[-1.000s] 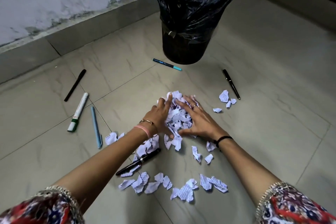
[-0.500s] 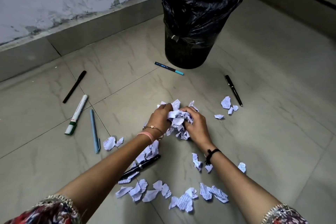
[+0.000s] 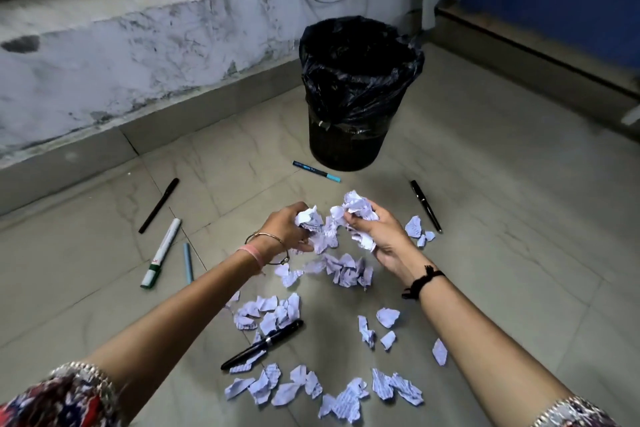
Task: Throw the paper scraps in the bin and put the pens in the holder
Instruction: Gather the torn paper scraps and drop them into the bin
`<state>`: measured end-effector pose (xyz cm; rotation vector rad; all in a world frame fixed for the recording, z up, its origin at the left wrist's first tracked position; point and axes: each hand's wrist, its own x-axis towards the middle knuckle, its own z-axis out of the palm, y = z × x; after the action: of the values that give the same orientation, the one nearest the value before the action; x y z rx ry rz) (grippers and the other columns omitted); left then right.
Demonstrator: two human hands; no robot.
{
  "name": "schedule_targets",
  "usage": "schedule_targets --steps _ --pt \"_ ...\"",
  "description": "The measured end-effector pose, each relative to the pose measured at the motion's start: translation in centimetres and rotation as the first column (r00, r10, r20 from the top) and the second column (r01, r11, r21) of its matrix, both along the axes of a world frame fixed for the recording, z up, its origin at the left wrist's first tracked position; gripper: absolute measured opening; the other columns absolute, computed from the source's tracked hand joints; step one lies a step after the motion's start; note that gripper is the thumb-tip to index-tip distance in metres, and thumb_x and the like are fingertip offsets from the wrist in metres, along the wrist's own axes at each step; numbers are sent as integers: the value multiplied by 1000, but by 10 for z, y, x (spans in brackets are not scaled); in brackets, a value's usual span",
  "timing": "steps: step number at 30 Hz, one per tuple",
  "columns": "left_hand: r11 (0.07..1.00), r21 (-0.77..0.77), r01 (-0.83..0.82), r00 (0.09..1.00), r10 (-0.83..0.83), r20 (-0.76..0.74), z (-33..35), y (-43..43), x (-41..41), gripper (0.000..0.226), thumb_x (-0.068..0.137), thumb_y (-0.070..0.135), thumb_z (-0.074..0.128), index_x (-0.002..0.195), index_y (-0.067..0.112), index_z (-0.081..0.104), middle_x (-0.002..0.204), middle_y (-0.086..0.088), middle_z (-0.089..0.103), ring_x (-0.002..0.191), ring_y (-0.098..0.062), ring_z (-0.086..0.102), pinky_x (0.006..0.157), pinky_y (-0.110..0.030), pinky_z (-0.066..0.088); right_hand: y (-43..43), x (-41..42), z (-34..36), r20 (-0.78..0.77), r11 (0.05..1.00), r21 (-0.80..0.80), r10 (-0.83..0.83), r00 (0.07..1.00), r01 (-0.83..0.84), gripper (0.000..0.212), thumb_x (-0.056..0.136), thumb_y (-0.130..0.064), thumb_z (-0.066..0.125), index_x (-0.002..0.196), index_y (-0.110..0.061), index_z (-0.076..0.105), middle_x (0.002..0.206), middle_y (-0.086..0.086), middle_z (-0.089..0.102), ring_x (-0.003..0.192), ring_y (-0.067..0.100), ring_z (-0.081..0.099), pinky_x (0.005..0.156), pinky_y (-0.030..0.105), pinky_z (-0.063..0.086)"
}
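Both hands, left hand point(image 3: 287, 227) and right hand point(image 3: 379, 236), clench crumpled white paper scraps point(image 3: 332, 225); best cupped tight, carried over the black-lined round bin point(image 3: 356, 94) at twelve o'clock.

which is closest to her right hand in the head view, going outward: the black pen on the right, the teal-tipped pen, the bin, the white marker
From the right hand:
1. Black pen, just to its right on the floor.
2. Teal-tipped pen, ahead and to the left, at the foot of the bin.
3. Bin, straight ahead, beyond that pen.
4. White marker, far off to the left, past the left hand.
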<state>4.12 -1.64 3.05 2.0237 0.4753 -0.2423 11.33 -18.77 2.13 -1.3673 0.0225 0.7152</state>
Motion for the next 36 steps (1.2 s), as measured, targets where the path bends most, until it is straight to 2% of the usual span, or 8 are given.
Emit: schedule_targets --steps 5,13,16,19,23,25,30,36 --pt "955 -297 -14 1000 21 20 78 5 26 22 85 -11 55 87 10 54 79 -5 58 54 -5 62 55 -17 58 11 26 69 -19 991 134 17 1000 -14 38 85 3 62 122 -1 56 99 9 70 78 14 69 69 24 58" --pt "891 -454 2 988 68 137 213 18 103 22 86 -10 54 78 11 56 79 -1 60 54 -1 66 54 -14 57 45 103 195 93 933 359 -20 995 -15 10 92 0 52 99 -2 58 86 10 68 75 19 68 71 28 59" --pt "871 -487 -64 983 140 121 235 25 145 22 86 -10 54 76 9 55 78 -3 58 59 -5 65 52 -15 57 60 142 218 85 932 359 -89 992 53 14 93 1 50 83 -6 58 61 1 71 54 10 68 57 22 57" --pt "854 -502 -138 978 197 65 238 26 181 24 86 -13 51 71 7 50 76 -5 52 69 -12 55 51 -17 55 74 179 218 105 936 334 -153 983 110 16 93 -1 52 80 -7 61 62 2 72 56 11 69 70 28 56" --pt "836 -497 -233 964 264 -7 217 25 219 31 86 -18 46 66 5 42 72 -9 43 64 -19 49 48 -21 55 88 212 207 143 974 64 -224 964 217 7 89 -6 61 83 -9 61 52 2 63 41 13 51 45 20 40" --pt "851 -449 -271 957 289 -30 208 26 232 27 85 -17 49 68 3 41 71 -9 40 61 -20 46 41 -26 53 94 226 198 137 964 -79 -243 960 255 7 85 -10 65 90 -7 61 64 9 59 52 22 51 54 28 41" --pt "897 -350 -268 958 288 4 193 27 249 38 83 -4 58 115 13 46 91 -7 45 79 -21 45 69 -38 46 101 242 189 99 980 -99 -163 982 173 38 79 -22 75 107 1 62 101 11 60 94 26 61 85 41 50" --pt "903 -257 -345 934 357 -2 188 26 249 17 86 2 57 101 9 52 74 -6 46 66 -20 43 80 -41 45 90 228 196 78 980 -105 -160 984 167 37 93 -11 55 129 -7 52 136 13 49 130 33 42 104 45 39"
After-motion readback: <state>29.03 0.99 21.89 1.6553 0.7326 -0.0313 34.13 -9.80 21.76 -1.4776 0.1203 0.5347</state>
